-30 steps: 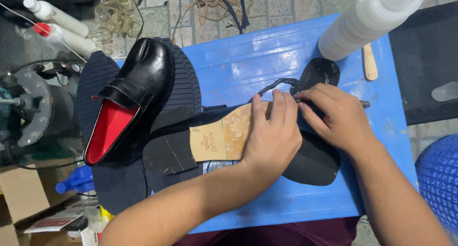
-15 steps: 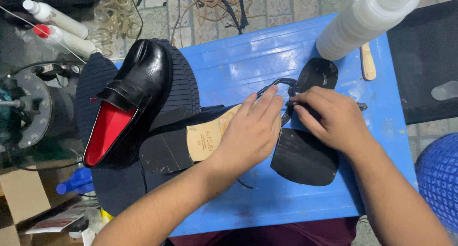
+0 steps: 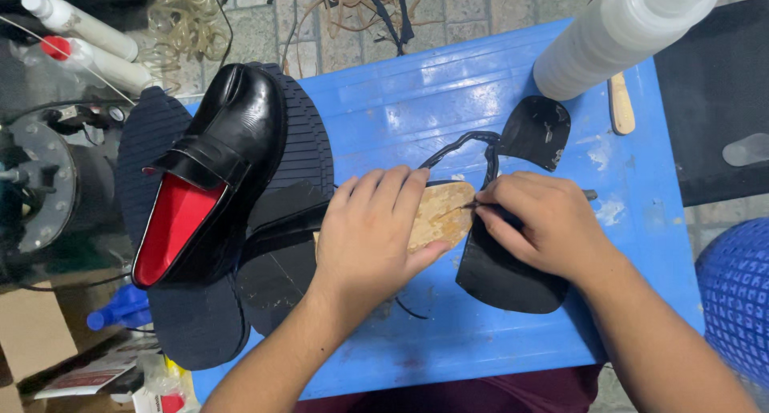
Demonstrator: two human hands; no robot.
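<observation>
The left hand (image 3: 376, 237) is pressing flat on the tan insole (image 3: 439, 214), its long axis running crosswise toward the right hand (image 3: 537, 225), whose grip is pinching a thin tool (image 3: 590, 194) at its tip.

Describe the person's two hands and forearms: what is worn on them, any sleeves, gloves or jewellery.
Both are bare. The left hand has no glove, ring or watch that shows, and its forearm is uncovered down to the bottom edge of the picture. The right hand is likewise ungloved, with no ring or wristband in sight; its forearm shows no sleeve either. Fingernails are short and unpainted.
</observation>
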